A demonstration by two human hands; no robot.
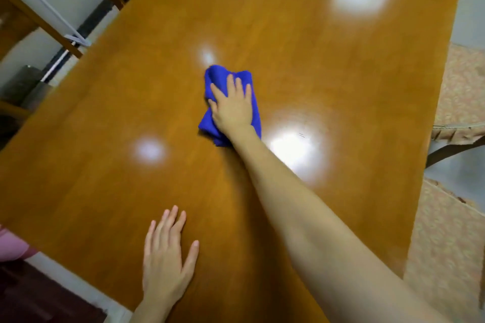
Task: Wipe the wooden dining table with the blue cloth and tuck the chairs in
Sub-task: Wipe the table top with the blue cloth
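So that the middle of the wooden dining table [315, 55] can be reached, the right arm is stretched far out over it. The right hand [232, 106] is laid flat on the blue cloth [219, 76], with the fingers straight and a little spread. The cloth is pressed down, not grabbed. It is likely held this way so that a wide patch can be rubbed in one push. The left hand [166, 262] is laid flat on the bare wood near the close edge, fingers straight, with nothing held. It is probably put there so that the body is propped up while leaning.

The blue cloth is found near the middle of the table top, under the right hand. It is bright blue and soft-looking, and it is bunched up in thick folds, not spread flat. Parts of it are seen past the fingertips and beside the wrist.

The table top is orange-brown, smooth and very shiny, and white light spots are shown in it. No crumbs or wet marks can be made out, as the picture is a bit blurry.

A cushioned chair seat [462, 92] and a second cushioned seat [446, 244] are seen sticking out beside the right edge. What looks like a wooden chair frame [42, 21] is seen by the left edge. The tucking in is judged not yet done.
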